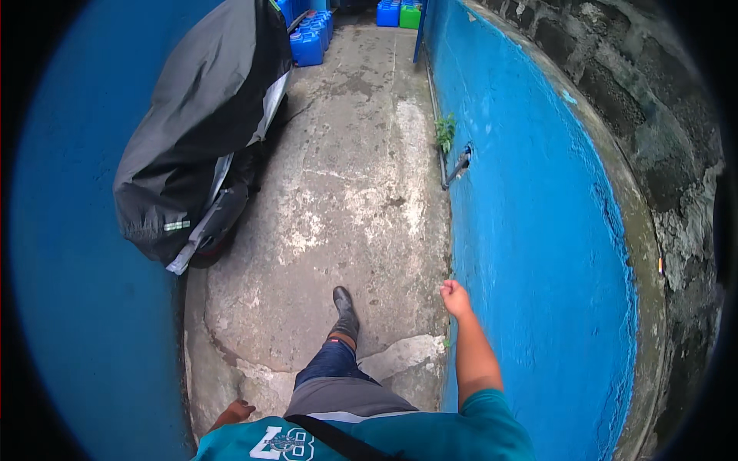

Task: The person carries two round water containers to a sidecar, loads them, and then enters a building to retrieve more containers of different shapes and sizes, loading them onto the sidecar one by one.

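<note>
My right hand (455, 297) swings out ahead of me beside the blue wall (530, 230). Its fingers are curled in a loose fist, and nothing shows in them. Low on the left, my left hand (241, 409) hangs near my hip, partly cut off by my shirt. Its fingers look slack and a little apart, holding nothing that I can see. One foot in a dark rubber boot (347, 313) is stepped forward on the worn concrete path (330, 192).
A vehicle under a black and grey cover (204, 115) stands along the left wall (92, 269). Blue jugs (307, 48) line the far left; a green jug (410, 15) stands at the far end. A pipe (459, 167) and a small plant (445, 132) stick out at the right wall.
</note>
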